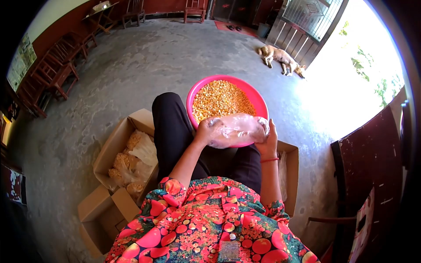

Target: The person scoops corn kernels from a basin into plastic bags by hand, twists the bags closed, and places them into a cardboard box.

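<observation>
A clear plastic bag (234, 130) is stretched between my two hands, over the near rim of a pink basin (262, 105). My left hand (208, 130) is closed on the bag's left end. My right hand (267, 139) grips its right end, with a red bead bracelet on the wrist below. Corn kernels (222, 100) fill much of the basin, which sits in front of my knees. The bag looks see-through and flat, with no kernels visible in it. Parts of the fingers are hidden behind the plastic.
At my left, a cardboard box (109, 151) holds several filled plastic bags (125, 166). Another box (290, 175) with plastic bags stands at my right. A dog (283, 59) lies near the open door (307, 26). Wooden chairs (55, 76) line the left wall.
</observation>
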Tool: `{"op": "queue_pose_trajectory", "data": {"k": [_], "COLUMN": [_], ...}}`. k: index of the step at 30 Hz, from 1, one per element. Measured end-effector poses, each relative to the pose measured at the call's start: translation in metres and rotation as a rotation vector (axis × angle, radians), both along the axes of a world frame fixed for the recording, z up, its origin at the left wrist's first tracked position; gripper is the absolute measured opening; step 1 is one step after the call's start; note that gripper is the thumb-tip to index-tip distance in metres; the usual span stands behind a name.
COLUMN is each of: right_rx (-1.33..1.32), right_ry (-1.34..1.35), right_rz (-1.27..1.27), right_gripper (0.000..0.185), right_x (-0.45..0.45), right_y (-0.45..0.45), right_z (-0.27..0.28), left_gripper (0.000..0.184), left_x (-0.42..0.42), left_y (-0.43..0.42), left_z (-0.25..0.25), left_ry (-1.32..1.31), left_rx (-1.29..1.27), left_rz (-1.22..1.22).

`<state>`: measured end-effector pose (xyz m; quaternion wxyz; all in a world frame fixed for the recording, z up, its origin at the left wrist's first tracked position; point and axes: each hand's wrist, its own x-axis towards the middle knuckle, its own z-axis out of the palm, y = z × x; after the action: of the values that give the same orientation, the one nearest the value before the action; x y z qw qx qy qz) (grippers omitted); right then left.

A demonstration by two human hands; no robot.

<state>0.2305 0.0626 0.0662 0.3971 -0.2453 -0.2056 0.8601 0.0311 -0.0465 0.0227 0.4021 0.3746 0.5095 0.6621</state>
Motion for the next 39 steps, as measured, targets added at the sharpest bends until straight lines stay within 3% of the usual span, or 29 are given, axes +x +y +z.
{"op": "queue_pose_trajectory", "data": {"k": [3, 7, 10, 12, 14, 20, 22, 24, 26, 28, 30, 34, 39], "right_rx": [0.077, 0.184, 0.221, 0.380, 0.421, 0.519, 0.572, 1.112, 1.187, 1.321, 1.616, 1.797, 1.802], "right_ry": [0.015, 0.026, -0.041, -0.331, -0.409, -0.433, -0.470, -0.871, -0.901, -0.823, -0.851, -1.124, -1.191], "right_rz": [-0.057, 0.031, -0.152, -0.234, -0.288, 0.055, 0.039, -0.274, -0.396, -0.369, -0.267, 0.425, 0.468], "right_gripper": [0.020, 0.020, 0.022, 0.024, 0.026, 0.030, 0.034, 0.039, 0.035, 0.027, 0.019, 0.022, 0.033], "right_x": [0.006, 0.007, -0.004, -0.002, 0.002, -0.013, -0.026, -0.037, -0.044, -0.051, -0.063, -0.084, -0.078], "right_y": [0.010, 0.011, 0.007, 0.003, 0.000, -0.038, -0.043, -0.042, -0.055, -0.066, -0.081, -0.076, -0.066], "right_z": [-0.015, -0.011, -0.002, -0.003, -0.009, 0.008, 0.006, -0.009, 0.003, 0.018, 0.031, -0.026, -0.034], "left_gripper": [0.032, 0.032, 0.036, 0.038, 0.040, 0.042, 0.043, 0.044, 0.046, 0.046, 0.047, 0.049, 0.048], "left_x": [-0.005, -0.006, -0.003, -0.012, -0.014, -0.010, -0.011, -0.013, -0.012, -0.012, -0.010, -0.010, -0.012], "left_y": [-0.004, 0.000, -0.002, -0.008, -0.005, -0.002, -0.005, -0.004, -0.003, -0.004, -0.002, -0.002, -0.008], "left_z": [0.008, 0.003, 0.014, 0.016, 0.015, 0.020, 0.017, 0.014, 0.012, 0.010, 0.012, 0.017, 0.020], "left_ry": [-0.173, -0.250, -0.395, -0.488, -0.530, -0.634, -0.592, -0.552, -0.486, -0.480, -0.473, -0.479, -0.435], "left_rx": [0.087, 0.077, 0.052, 0.052, 0.062, 0.111, 0.109, 0.109, 0.129, 0.105, 0.090, 0.124, 0.071], "left_rz": [0.123, 0.079, 0.235, 0.163, 0.200, 0.283, 0.229, 0.180, 0.210, 0.213, 0.210, 0.311, 0.301]}}
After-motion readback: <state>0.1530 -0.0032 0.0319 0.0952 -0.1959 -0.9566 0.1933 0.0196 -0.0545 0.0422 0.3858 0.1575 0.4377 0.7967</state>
